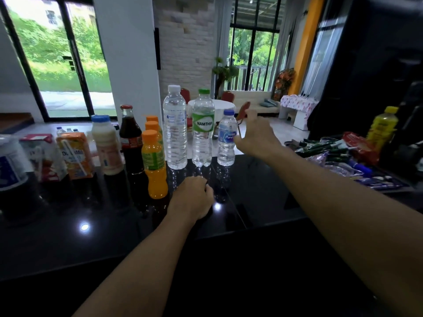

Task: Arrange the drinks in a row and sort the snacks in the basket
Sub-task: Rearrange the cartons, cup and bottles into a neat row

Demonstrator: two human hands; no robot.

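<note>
Drinks stand in a row on the black counter (251, 179): a small blue-capped water bottle (226, 145), a green-label water bottle (202, 133), a tall clear water bottle (175, 131), orange juice bottles (154, 165), a dark cola bottle (130, 138), a white milk bottle (107, 145) and an orange carton (75, 154). My right hand (256, 136) hovers open just right of the small water bottle, its thumb close to the label. My left hand (194, 197) rests on the counter with fingers curled, holding nothing.
A pile of snack packets (343, 156) lies at the right, with a yellow bottle (382, 129) behind it. A red-and-white carton (39, 154) and a large blue-label container (11, 165) stand at the far left.
</note>
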